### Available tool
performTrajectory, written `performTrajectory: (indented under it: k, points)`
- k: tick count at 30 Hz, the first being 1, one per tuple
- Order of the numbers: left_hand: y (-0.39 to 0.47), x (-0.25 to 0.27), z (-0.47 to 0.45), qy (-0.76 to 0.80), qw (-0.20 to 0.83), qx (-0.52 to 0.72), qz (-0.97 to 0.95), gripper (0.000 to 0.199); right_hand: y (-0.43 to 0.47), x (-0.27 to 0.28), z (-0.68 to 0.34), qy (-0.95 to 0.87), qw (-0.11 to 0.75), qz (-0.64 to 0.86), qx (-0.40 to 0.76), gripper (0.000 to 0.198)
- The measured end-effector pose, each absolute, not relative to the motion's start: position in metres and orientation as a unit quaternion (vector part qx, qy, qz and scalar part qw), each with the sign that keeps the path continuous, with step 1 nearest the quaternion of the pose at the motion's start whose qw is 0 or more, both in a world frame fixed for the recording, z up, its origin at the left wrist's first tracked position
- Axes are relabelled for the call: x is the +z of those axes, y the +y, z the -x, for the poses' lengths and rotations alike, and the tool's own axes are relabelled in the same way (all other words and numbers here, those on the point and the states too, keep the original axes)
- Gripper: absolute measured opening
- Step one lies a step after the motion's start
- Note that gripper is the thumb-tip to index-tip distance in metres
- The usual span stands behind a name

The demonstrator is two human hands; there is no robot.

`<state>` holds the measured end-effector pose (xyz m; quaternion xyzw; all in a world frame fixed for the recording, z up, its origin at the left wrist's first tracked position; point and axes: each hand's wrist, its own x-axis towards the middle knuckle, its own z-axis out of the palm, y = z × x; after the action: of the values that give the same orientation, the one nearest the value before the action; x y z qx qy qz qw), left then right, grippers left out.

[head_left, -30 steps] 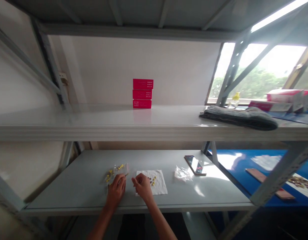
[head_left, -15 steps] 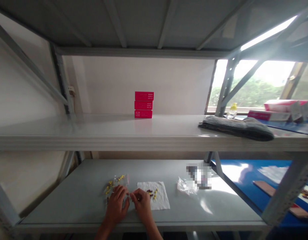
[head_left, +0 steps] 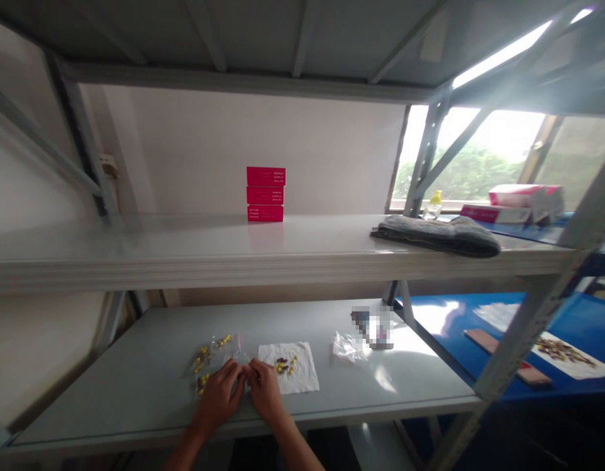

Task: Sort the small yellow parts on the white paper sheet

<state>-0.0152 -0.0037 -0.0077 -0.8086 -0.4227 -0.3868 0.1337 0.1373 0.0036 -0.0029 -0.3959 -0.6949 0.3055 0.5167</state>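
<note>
Left hand point(head_left: 220, 391) and right hand point(head_left: 264, 389) at lower centre, fingers bent narrow, holding cannot be told, yellow pieces point(head_left: 292, 371) on white sheet point(head_left: 307, 379) beside

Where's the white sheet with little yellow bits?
In the head view, the white sheet lies on the lower shelf, just right of the right hand and left of the crumpled clear plastic.

Left hand point(head_left: 220, 394) and right hand point(head_left: 263, 390) now brought together, fingertips meeting; second ago, clear gap between. Right hand covers less of white sheet point(head_left: 305, 374), dark pieces point(head_left: 281, 364) plainer. Yellow pieces point(head_left: 203, 383) beside left wrist newly showing. More blue table point(head_left: 442, 366) in sight.
</note>
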Motion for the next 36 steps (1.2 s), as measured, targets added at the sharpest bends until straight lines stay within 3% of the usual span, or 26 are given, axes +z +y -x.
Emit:
performTrajectory:
  k: [13, 17, 20, 24, 28, 31, 36]
  points:
    - [-0.001, -0.009, 0.019, -0.498, 0.104, -0.365, 0.779, 0.026, 0.004, -0.011, -0.137, -0.702, 0.507, 0.423, 0.268, 0.030]
    - [-0.002, -0.005, 0.019, -0.524, 0.110, -0.374, 0.758, 0.023, 0.006, -0.015, -0.135, -0.666, 0.553, 0.456, 0.210, 0.026]
    - [-0.007, -0.006, 0.014, -0.506, 0.154, -0.394, 0.752, 0.022, 0.006, -0.015, -0.135, -0.632, 0.593, 0.467, 0.176, 0.010]
    - [-0.017, -0.009, 0.007, -0.446, 0.178, -0.400, 0.781, 0.017, 0.006, -0.013, -0.135, -0.633, 0.598, 0.442, 0.215, 0.026]
    - [-0.019, -0.006, 0.008, -0.433, 0.072, -0.433, 0.787, 0.011, 0.006, -0.013, -0.136, -0.617, 0.589, 0.373, 0.365, 0.026]
    - [-0.009, -0.005, 0.013, -0.475, -0.043, -0.530, 0.701, 0.029, 0.012, -0.013, -0.141, -0.586, 0.603, 0.294, 0.455, 0.022]
    - [0.014, -0.004, 0.009, -0.471, -0.355, -0.575, 0.567, 0.044, 0.037, 0.004, -0.161, -0.579, 0.600, 0.247, 0.494, 0.030]
